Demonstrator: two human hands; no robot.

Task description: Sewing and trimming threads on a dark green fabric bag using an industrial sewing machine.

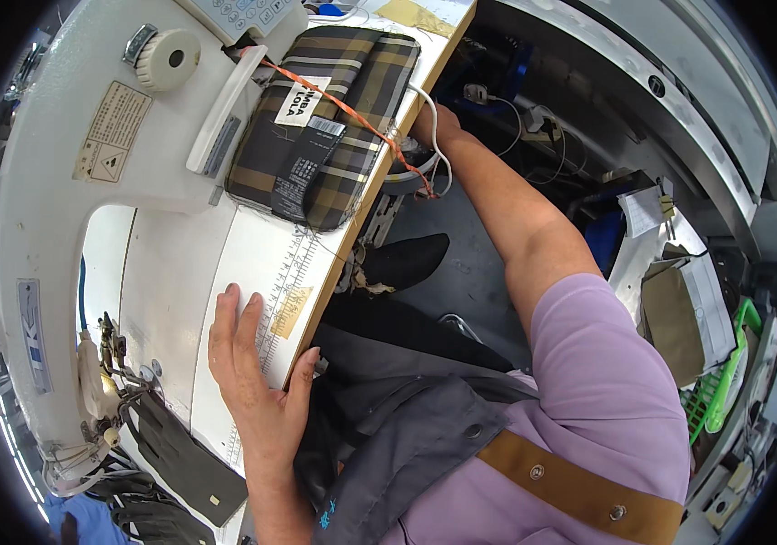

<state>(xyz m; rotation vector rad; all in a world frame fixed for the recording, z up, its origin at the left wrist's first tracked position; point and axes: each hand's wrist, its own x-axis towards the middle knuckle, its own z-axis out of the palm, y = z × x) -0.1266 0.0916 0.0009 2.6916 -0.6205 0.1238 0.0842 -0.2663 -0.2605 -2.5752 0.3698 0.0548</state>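
My left hand (257, 381) rests on the front edge of the white sewing table (234, 259). Its fingers lie stretched out on the top, with the thumb apart at the edge, and it holds nothing. Stretched away to the far right, my right hand (436, 125) is beside or just below the table's edge; its fingers are hidden. Near it on the table lies a flat plaid fabric piece (366, 77) with rounded corners, in brown, black and white. A white label (302, 101) and a black printed tag (302, 168) sit on it. An orange cord (343, 106) crosses over the piece.
A white sewing machine (52, 209) with a round handwheel (168, 60) fills the left. Dark fabric pieces (175, 454) lie near its needle end. A ruler strip (270, 341) runs along the table edge. A white cable (443, 154) hangs there. A green basket (725, 381) stands at right.
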